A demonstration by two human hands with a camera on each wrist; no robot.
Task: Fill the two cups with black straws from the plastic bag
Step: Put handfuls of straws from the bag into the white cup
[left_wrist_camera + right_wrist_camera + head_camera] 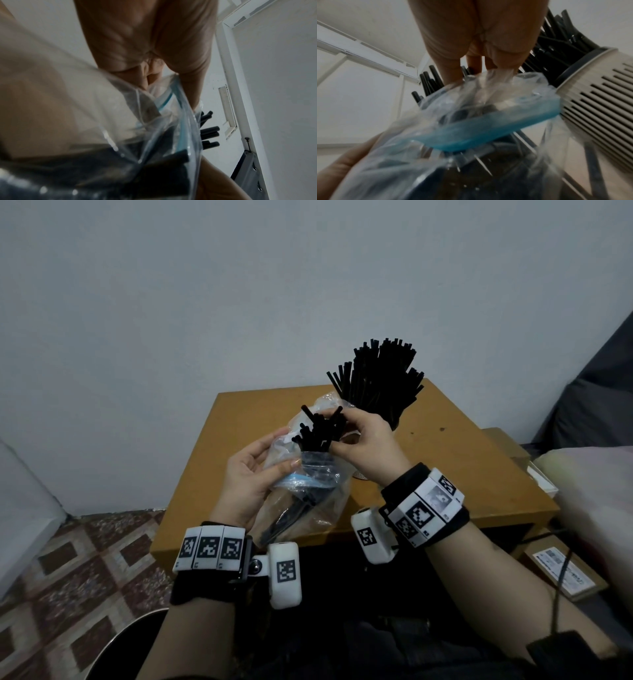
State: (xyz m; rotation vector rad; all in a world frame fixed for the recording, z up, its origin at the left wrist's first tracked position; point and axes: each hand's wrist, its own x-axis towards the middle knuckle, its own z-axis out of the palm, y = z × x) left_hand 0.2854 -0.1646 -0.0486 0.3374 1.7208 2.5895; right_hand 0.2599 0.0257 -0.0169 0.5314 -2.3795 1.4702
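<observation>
Left hand [247, 474] holds the plastic bag [310, 470] over the tabletop [462, 460] — right hand [368, 443] pinches black straws [320, 431] at its mouth.

black straws [322, 428], clear blue-striped bag [308, 484], ochre table [445, 460]

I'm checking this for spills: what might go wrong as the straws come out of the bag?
The right hand pinches a splayed bunch of black straws, so loose ones may drop. The left hand holds only the thin plastic bag, which may slip. The straw-filled cup stands close behind and might be knocked.
</observation>
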